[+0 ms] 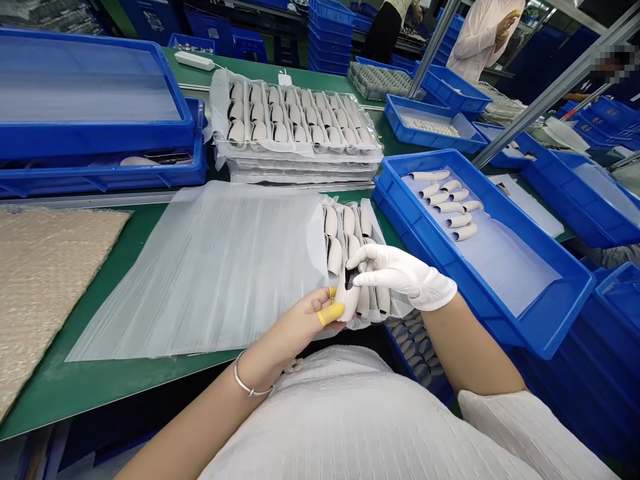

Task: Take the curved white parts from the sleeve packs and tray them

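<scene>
Yellow covers sit on two fingertips of my left hand (313, 317), which grips a beige curved piece (347, 299) with a dark opening. My right hand (395, 275), in a white glove, has thumb and fingers pinched at the dark opening of that same piece. Beneath and behind both hands lies a tray of similar beige pieces (349, 220) in rows, separated by thin white sheets. A wide translucent white sheet (215, 273) spreads to its left on the green table (150, 230).
Stacked clear trays of beige pieces (300, 163) stand behind the sheet. A blue bin (500, 267) with several loose pieces is at the right. Blue bins (100, 147) are at the back left, with a beige mat (55, 267) before them. Another person (483, 37) stands at the back right.
</scene>
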Demonstrator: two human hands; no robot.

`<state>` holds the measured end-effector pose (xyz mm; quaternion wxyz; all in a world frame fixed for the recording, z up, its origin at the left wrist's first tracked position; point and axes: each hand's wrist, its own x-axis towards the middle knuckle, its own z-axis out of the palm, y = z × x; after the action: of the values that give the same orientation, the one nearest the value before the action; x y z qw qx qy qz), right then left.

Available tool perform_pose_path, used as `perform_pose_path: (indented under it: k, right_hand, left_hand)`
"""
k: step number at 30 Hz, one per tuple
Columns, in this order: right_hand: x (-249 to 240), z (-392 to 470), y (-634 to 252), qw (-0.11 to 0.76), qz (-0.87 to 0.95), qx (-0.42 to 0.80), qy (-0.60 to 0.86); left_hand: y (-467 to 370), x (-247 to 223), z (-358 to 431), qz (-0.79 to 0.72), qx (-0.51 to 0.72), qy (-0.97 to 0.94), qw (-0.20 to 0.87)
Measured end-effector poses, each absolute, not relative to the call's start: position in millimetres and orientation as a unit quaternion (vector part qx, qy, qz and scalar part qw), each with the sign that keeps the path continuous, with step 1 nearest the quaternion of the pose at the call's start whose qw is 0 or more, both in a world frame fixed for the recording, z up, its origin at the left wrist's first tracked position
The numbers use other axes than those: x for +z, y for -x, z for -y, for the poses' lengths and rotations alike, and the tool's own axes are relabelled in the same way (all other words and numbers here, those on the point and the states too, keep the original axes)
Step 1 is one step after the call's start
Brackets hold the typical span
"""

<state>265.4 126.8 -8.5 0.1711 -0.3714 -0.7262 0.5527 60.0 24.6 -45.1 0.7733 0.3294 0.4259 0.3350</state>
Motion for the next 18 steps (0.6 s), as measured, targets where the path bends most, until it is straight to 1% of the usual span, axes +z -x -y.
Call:
perform_pose_path:
  k: [6,10,13,15,18]
  right_hand:
    - [-8.8,-128.2,-266.0,0.152,0.739,0.549,0.36]
    - [-10.8,-126.0,-265.0,0.159,0.737,0.55,0.359]
    - [-11.9,-121.9,-262.5,0.172,0.75,0.531,0.355]
    - [-11.8,-117.9,-259.4,0.194,0.796,0.457,0.347]
    - [-12.7,-109.5,-252.8,0.227,0.874,0.282,0.325]
  left_hand:
    - [-59.9,-42.9,-26.1,-0.421,0.319,-0.341,0.778]
    - [-60.7,-42.9,-25.9,-0.42,0.304,-0.332,0.788]
    - [-60.7,-45.6,-26.2,-0.424,0.318,-0.327,0.782]
    - [-60.7,-48.9,-27.5,-0.437,0.339,-0.332,0.764]
    - [-61.8,-53.6,-30.8,-0.462,0.369,-0.341,0.731]
